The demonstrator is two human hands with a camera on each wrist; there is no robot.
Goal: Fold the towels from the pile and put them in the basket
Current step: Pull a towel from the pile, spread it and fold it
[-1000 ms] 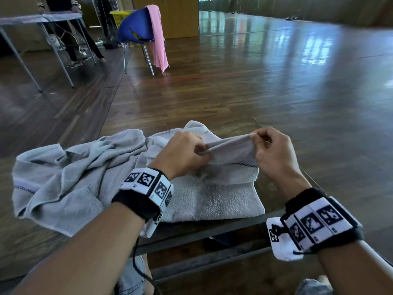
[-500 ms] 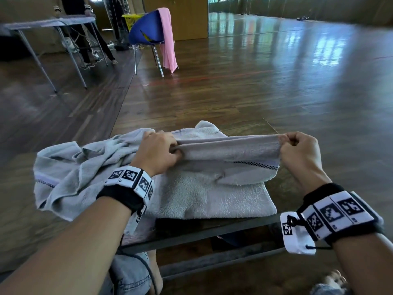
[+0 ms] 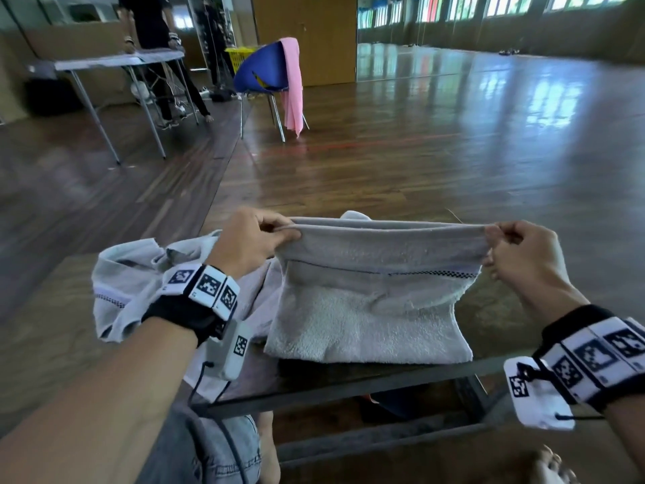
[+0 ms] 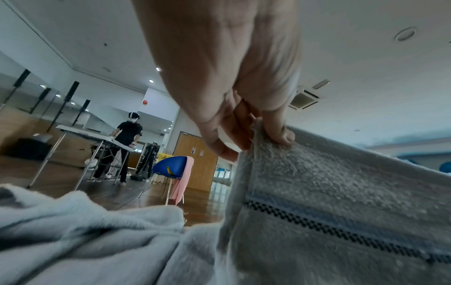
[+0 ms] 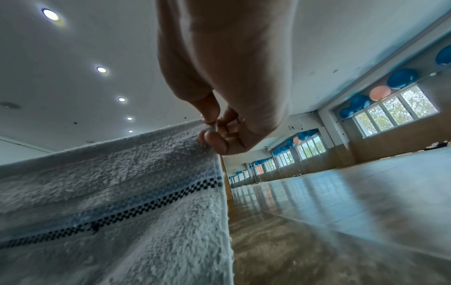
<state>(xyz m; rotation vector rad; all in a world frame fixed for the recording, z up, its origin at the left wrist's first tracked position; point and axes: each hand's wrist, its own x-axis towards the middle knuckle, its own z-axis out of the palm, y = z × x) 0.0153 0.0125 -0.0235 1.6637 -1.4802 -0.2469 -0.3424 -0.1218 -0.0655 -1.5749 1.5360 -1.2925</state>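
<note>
A grey towel [image 3: 370,309] with a dark checkered stripe hangs stretched between my two hands above the table [image 3: 366,382]. My left hand [image 3: 258,239] pinches its top left corner, and the left wrist view shows the thumb and fingers [image 4: 278,133] clamped on the towel [image 4: 341,202] edge. At the top right corner my right hand [image 3: 506,246] pinches the same edge, seen close in the right wrist view as my right hand [image 5: 212,135] on the towel [image 5: 122,192]. The towel's lower part rests on the table near its front edge. A second crumpled grey towel [image 3: 139,284] lies to the left.
A blue chair [image 3: 265,71] with a pink cloth [image 3: 291,85] draped on it stands on the wooden floor beyond. A yellow basket [image 3: 237,59] sits behind the chair. At the far left a person [image 3: 153,33] stands at a folding table [image 3: 122,61].
My hands have moved apart and lifted, pulling the towel's top edge taut and raising it off the table. The head view has tilted up.
</note>
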